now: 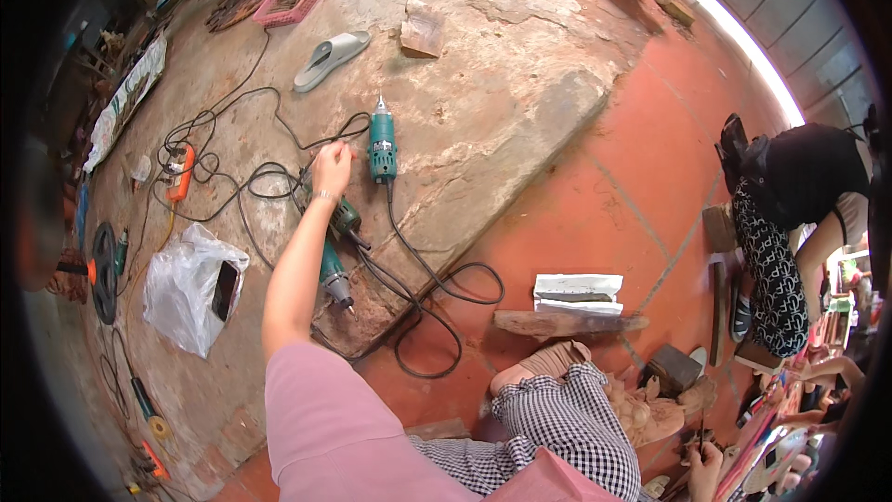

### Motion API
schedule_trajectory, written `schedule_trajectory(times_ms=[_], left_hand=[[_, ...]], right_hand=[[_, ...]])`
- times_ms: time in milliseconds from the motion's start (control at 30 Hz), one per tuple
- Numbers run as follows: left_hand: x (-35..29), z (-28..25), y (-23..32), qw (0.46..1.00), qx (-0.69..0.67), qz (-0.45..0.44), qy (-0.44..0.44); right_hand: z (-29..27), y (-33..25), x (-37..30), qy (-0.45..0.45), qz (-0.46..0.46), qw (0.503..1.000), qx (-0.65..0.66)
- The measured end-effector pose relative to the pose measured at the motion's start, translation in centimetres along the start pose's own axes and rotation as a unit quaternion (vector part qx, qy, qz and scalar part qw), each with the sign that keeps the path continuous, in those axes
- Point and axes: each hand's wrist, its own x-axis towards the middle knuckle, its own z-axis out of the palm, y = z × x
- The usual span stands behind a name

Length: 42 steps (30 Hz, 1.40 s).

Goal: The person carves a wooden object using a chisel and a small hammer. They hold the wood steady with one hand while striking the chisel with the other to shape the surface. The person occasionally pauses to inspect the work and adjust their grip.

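My left hand (332,167) reaches out over the stone slab, its fingers curled together beside a black cable; what they hold, if anything, is hidden. Just right of it lies a green die grinder (382,147) with a pointed metal tip facing away from me. Under my wrist is another green power tool (346,219), partly covered by my forearm. A third green die grinder (333,270) lies nearer, its tip toward me. At the lower right my right hand (704,472) is closed around a thin dark stick-like tool (701,437), close to a carved wooden piece (646,409).
Black cables (423,302) loop over the slab (502,130) edge onto red tiles. An orange power strip (182,173) and white plastic bag (186,293) lie left. Papers (578,296) rest by a wooden board (569,323). Beyond are a grey slipper (330,60) and another person (804,177) rightward.
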Motion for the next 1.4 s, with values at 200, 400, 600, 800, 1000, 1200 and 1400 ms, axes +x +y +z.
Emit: schedule_trajectory(times_ms=[200, 400, 600, 800, 1000, 1200, 1400], left_hand=[[-14.5, -4.5, 6.0, 0.995, -0.083, 0.044, 0.043], [-31.4, -2.7, 14.5, 0.968, -0.222, 0.009, -0.121], [-45.2, 3.4, 20.6, 0.827, -0.422, -0.025, -0.371], [-43.2, 4.3, 21.9, 0.806, -0.346, -0.007, -0.479], [-45.2, 11.0, 17.6, 0.623, -0.591, -0.161, -0.486], [-42.3, 7.8, 21.5, 0.723, -0.388, -0.057, -0.569], [-41.5, 8.6, 26.4, 0.709, -0.317, 0.012, -0.630]], right_hand=[[1.0, 1.7, 0.4, 0.044, -0.003, 0.996, 0.077], [0.8, -3.0, -1.3, 0.032, -0.033, 0.997, 0.064], [0.5, -5.3, -2.9, 0.038, -0.035, 0.995, 0.084], [0.6, -6.1, -5.9, 0.047, -0.081, 0.991, 0.091], [0.0, -6.2, -7.1, 0.102, -0.183, 0.970, 0.128], [-1.6, -7.1, -8.5, 0.139, -0.239, 0.953, 0.125], [-2.3, -4.9, -10.3, 0.189, -0.245, 0.941, 0.139]])
